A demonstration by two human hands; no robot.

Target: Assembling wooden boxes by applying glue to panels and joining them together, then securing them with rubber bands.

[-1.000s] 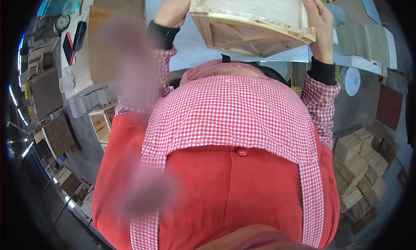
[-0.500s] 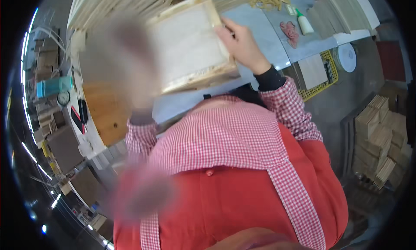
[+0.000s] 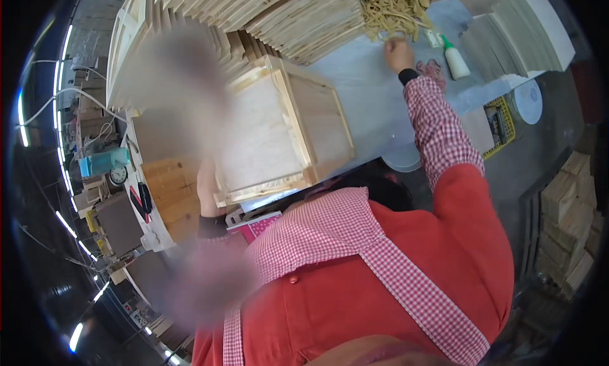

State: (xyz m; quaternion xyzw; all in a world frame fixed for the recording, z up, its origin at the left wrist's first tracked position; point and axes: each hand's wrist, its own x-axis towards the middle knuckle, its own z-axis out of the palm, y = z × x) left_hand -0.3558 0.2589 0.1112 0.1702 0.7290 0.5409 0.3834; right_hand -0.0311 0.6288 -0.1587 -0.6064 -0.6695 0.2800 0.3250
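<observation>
A light wooden box with a pale panel framed by wood strips stands tilted on the table in front of me. My left hand is against the box's left side. A grey smudge over the picture hides most of it, so its fingers cannot be made out. My right arm stretches away to the far side, and my right hand is at the near edge of a heap of tan, flat strips. Its fingers are curled closed; what they hold, if anything, is too small to tell.
Stacked thin wooden panels line the table's far side. Right of my hand are a white bottle with a green cap, a pink crumpled cloth and grey sheets. A yellow basket sits below the table edge; pliers lie left.
My right hand has let go of the box's right edge and reached away to the strip heap. The box has turned, showing more of its right side.
</observation>
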